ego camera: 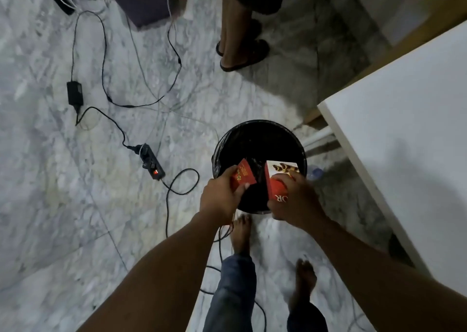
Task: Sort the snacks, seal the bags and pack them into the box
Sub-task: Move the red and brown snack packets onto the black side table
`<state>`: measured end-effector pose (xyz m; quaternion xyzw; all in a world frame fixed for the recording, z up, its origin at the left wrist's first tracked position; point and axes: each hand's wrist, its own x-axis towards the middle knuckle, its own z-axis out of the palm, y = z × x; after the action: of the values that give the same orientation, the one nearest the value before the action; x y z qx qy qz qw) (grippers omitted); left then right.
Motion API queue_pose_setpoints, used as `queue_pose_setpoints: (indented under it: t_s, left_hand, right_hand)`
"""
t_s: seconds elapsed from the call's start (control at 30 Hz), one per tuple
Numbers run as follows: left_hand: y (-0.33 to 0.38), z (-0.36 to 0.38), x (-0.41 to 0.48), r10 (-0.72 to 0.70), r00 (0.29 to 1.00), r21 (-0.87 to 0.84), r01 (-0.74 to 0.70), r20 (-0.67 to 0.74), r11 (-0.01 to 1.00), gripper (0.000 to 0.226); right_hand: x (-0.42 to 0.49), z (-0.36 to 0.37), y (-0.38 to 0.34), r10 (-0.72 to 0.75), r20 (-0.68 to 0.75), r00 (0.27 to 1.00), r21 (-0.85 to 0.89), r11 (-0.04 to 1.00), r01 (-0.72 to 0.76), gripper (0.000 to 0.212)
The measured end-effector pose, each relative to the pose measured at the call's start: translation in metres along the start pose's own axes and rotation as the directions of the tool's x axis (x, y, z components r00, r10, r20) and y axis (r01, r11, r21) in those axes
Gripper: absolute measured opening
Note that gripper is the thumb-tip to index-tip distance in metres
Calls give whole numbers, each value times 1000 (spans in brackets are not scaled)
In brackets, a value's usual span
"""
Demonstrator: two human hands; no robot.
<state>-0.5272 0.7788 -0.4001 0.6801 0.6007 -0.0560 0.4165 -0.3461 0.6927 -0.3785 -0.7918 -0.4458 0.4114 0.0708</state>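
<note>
I stand over a round black bin (257,139) lined with a black bag. My left hand (221,196) grips a small red snack box (243,173) marked "10" above the bin's near rim. My right hand (295,199) grips a larger red and white snack box (278,173) with biscuits pictured on it, also over the bin. The two boxes are apart, with a gap between them. The bin's inside is dark, and what it holds is hidden.
A white table (409,139) runs along the right. A power strip (151,162), an adapter (75,94) and loose cables lie on the marble floor at left. Another person's sandalled feet (240,51) stand beyond the bin. A clear bottle (315,173) lies beside the bin.
</note>
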Motion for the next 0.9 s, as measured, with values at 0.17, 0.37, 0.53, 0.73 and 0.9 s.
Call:
queue_pose_setpoints:
  t_s: [0.17, 0.37, 0.53, 0.73, 0.9]
  left_hand:
    - [-21, 21, 36, -74, 995, -156, 84, 66, 984, 81]
    - [-19, 9, 41, -97, 987, -165, 118, 132, 979, 80]
    - [3, -14, 20, -27, 980, -22, 32, 197, 999, 75]
    - [67, -44, -39, 55, 934, 99, -96, 353, 990, 65]
    - [129, -61, -107, 138, 910, 195, -228, 391, 954, 54]
  right_hand:
    - [34, 28, 14, 43, 80, 996, 118, 992, -53, 81]
    - [31, 22, 9, 117, 43, 992, 174, 977, -123, 55]
    - [-3, -1, -7, 174, 64, 983, 172, 968, -183, 43]
    - [-73, -50, -29, 173, 38, 984, 180, 968, -177, 37]
    - [-146, -104, -35, 149, -21, 989, 182, 973, -143, 33]
